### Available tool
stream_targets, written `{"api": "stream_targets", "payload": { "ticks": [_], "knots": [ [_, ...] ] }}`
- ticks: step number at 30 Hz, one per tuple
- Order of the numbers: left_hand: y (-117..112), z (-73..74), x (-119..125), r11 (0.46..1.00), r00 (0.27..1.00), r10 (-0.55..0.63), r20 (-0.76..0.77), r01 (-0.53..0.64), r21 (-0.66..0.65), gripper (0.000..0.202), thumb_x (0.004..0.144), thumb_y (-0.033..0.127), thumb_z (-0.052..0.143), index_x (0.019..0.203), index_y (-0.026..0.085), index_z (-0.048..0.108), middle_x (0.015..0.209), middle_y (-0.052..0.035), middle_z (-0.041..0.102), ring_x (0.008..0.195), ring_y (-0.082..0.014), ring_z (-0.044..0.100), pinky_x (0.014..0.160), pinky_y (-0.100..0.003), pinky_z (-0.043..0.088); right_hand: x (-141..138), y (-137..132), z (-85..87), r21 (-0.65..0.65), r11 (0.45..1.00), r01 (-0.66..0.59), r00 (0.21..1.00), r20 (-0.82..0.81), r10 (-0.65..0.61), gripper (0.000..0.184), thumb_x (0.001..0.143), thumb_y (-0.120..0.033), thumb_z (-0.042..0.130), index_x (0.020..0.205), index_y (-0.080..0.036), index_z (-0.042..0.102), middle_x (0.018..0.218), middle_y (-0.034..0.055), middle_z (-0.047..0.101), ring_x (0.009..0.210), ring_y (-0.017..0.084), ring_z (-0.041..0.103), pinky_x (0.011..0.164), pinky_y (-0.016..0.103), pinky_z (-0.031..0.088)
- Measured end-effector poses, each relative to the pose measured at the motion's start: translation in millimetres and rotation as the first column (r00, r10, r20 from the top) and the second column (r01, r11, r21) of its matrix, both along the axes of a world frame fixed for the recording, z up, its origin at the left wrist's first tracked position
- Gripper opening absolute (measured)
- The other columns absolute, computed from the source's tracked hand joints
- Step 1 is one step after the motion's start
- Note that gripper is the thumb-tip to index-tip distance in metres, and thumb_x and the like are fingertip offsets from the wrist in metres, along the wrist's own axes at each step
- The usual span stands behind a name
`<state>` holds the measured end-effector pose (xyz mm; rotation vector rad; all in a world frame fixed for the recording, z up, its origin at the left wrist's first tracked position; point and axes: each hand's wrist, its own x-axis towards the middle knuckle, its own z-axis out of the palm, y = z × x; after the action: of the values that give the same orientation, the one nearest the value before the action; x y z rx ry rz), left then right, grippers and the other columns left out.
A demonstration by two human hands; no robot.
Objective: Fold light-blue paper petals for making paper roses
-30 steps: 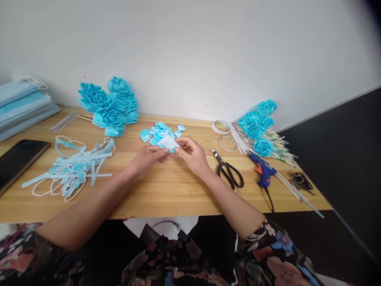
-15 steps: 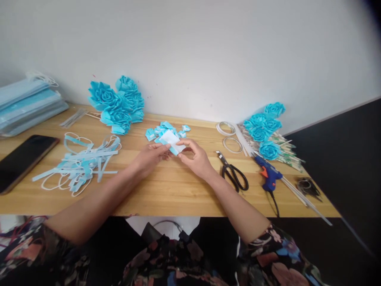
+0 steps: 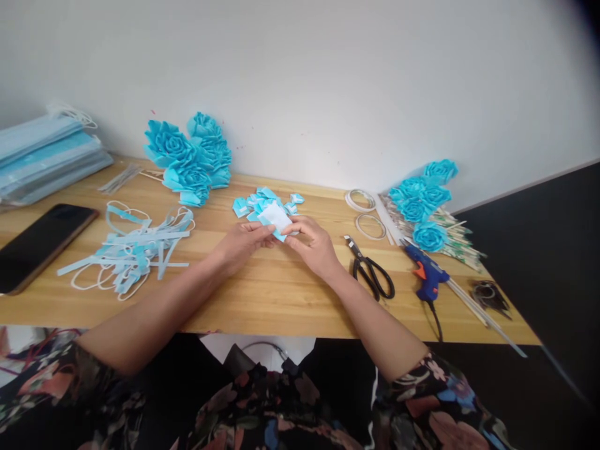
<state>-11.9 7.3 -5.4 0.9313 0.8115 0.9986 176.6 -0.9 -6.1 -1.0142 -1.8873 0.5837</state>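
Between both hands is a small blue-and-white piece of mask fabric (image 3: 275, 217), white side up with a blue edge below. My left hand (image 3: 247, 242) pinches its lower left edge with thumb and fingers. On the other side, my right hand (image 3: 311, 244) grips the right edge, fingers closed on it. Just behind the hands lies a pile of folded blue fabric petals (image 3: 257, 200), partly covered by the held piece. The undersides of the fingers are hidden.
Left are a phone (image 3: 44, 247), trimmed mask strips (image 3: 135, 250), stacked masks (image 3: 51, 156) and blue fabric flowers (image 3: 187, 159). Right are tape rolls (image 3: 360, 200), black-handled scissors (image 3: 370, 269), a blue glue gun (image 3: 427, 275), glue sticks (image 3: 482, 312) and more blue flowers (image 3: 419, 197).
The camera view has shifted slightly, so everything on the table sits a little further right. Both hands keep hold of the fabric piece, which appears slightly turned.
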Motion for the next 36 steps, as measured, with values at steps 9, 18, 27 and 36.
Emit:
{"api": "stream_targets", "payload": {
  "ticks": [9, 18, 27, 36],
  "knots": [
    [0.4, -1.1, -1.0, 0.998, 0.998, -0.062, -0.029, 0.063, 0.031, 0.028, 0.068, 0.041, 0.08, 0.072, 0.014, 0.074, 0.079, -0.0104, 0.075, 0.078, -0.0204, 0.067, 0.075, -0.032, 0.044, -5.3, -3.3, 3.8, -0.169, 0.986, 0.004, 0.985, -0.171, -0.034, 0.013, 0.082, -0.034, 0.061, 0.081, -0.022, 0.062, 0.086, 0.0007, 0.068, 0.083, 0.016, 0.064, 0.081, 0.031, 0.052],
    [-0.7, -0.2, -0.4, 0.998, 0.996, -0.053, -0.068, 0.055, 0.022, 0.027, 0.068, 0.041, 0.08, 0.069, 0.014, 0.074, 0.075, -0.0099, 0.074, 0.073, -0.0193, 0.065, 0.076, -0.033, 0.045, -3.5, -1.7, 0.1, -0.208, 0.978, -0.028, 0.982, -0.187, -0.012, 0.015, 0.079, -0.026, 0.062, 0.093, -0.022, 0.063, 0.096, 0.0018, 0.069, 0.088, 0.015, 0.064, 0.084, 0.031, 0.052],
    [-0.2, -0.5, -1.9, 0.997, 0.996, -0.068, 0.048, 0.07, -0.032, 0.018, 0.075, 0.031, 0.075, 0.073, 0.014, 0.073, 0.078, -0.0071, 0.072, 0.073, -0.0159, 0.063, 0.077, -0.032, 0.045, -2.7, -4.8, 3.5, -0.048, 0.998, -0.051, 0.999, 0.017, 0.051, 0.033, 0.076, -0.012, 0.061, 0.103, -0.03, 0.068, 0.124, 0.0015, 0.064, 0.126, 0.022, 0.053, 0.108, 0.046, 0.039],
    [0.9, -5.5, -0.4, 0.999, 0.998, -0.034, -0.043, 0.035, 0.023, 0.027, 0.069, 0.04, 0.079, 0.071, 0.014, 0.073, 0.075, -0.0068, 0.073, 0.072, -0.0161, 0.064, 0.077, -0.031, 0.047, -4.2, 0.3, -1.6, -0.074, 0.997, -0.038, 0.999, -0.034, 0.036, 0.008, 0.085, -0.03, 0.064, 0.085, -0.026, 0.071, 0.096, 0.0016, 0.069, 0.101, 0.019, 0.062, 0.098, 0.04, 0.045]
  ]
}}
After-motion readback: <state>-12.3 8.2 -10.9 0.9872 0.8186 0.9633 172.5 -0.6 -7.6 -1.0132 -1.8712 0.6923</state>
